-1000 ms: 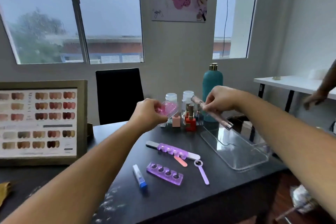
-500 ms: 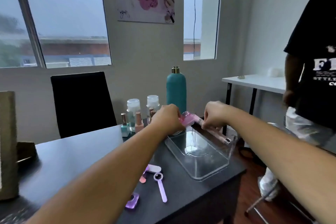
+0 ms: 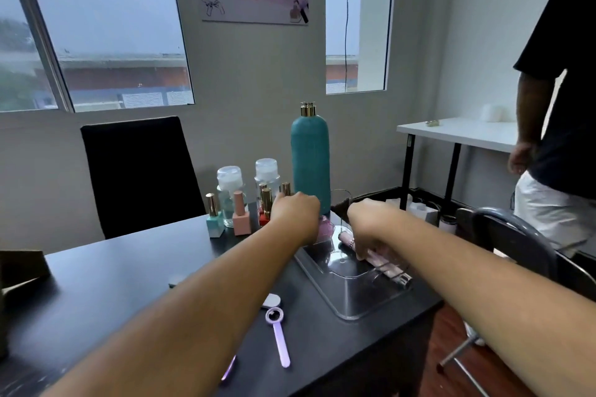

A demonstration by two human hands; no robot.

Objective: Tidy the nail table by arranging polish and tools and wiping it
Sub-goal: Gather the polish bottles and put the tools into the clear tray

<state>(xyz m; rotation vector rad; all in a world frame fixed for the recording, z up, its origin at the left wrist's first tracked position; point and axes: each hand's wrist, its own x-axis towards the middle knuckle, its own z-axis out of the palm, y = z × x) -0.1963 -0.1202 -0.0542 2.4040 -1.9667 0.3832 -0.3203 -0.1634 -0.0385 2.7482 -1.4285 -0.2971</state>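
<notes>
The pink tool lies in the clear tray at the table's three o'clock edge, long axis running from ten to four o'clock, metal tip toward four. The right hand is curled down, fingers closed on its middle. The left hand is closed around a pink case at the tray's ten o'clock corner.

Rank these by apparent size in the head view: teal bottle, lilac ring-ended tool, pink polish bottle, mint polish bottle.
1. teal bottle
2. lilac ring-ended tool, though nearer the camera
3. pink polish bottle and mint polish bottle: too alike to rank
</notes>
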